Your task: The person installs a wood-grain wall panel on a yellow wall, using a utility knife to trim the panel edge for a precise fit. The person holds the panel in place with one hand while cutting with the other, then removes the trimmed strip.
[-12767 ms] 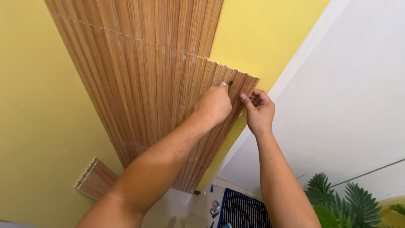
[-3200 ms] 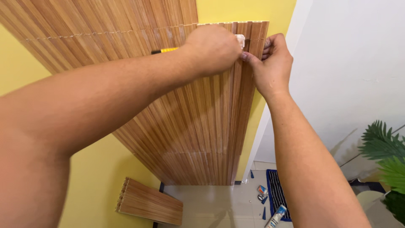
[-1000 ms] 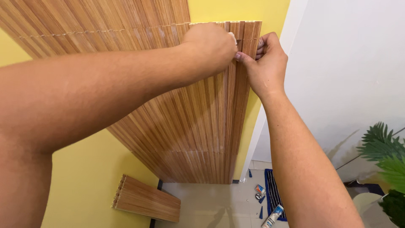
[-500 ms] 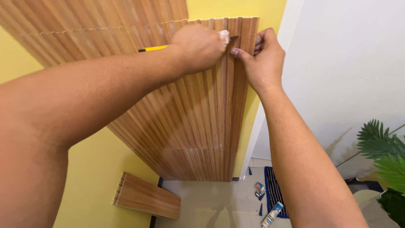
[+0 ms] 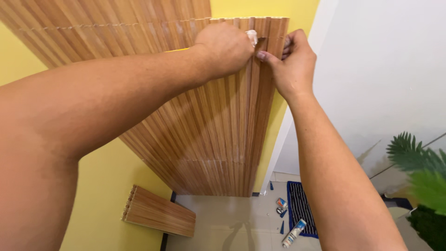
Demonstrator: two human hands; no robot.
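1. Head view, the surface and the room: a yellow painted wall [image 5: 28, 60] carries a brown fluted wooden slat panel [image 5: 209, 135], which reaches from the wall's upper part down to the pale tiled floor [image 5: 223, 218]. To the right of the yellow wall stands a white wall [image 5: 385, 69].
2. On the floor at the foot of the yellow wall lies a short offcut of the same slatted wood [image 5: 158, 216]. Near the foot of the white wall lie a dark blue striped mat [image 5: 301, 209] and a white tube with a blue label [image 5: 293, 233]. A green leafy plant [image 5: 418, 172] shows at the right edge.
3. The panel's slats run with their long axis from the wall's top to the floor; a thin joint line crosses them near the top.
4. The left hand [image 5: 225, 49] is at the panel's top right corner, fingers curled tight around a yellow-handled tool [image 5: 179, 49] whose handle points left along the joint line; a bit of white shows at the fingertips, its nature unclear.
5. The right hand [image 5: 290, 65] is just beside it, thumb and forefinger pinching the outermost slat at the panel's right edge.
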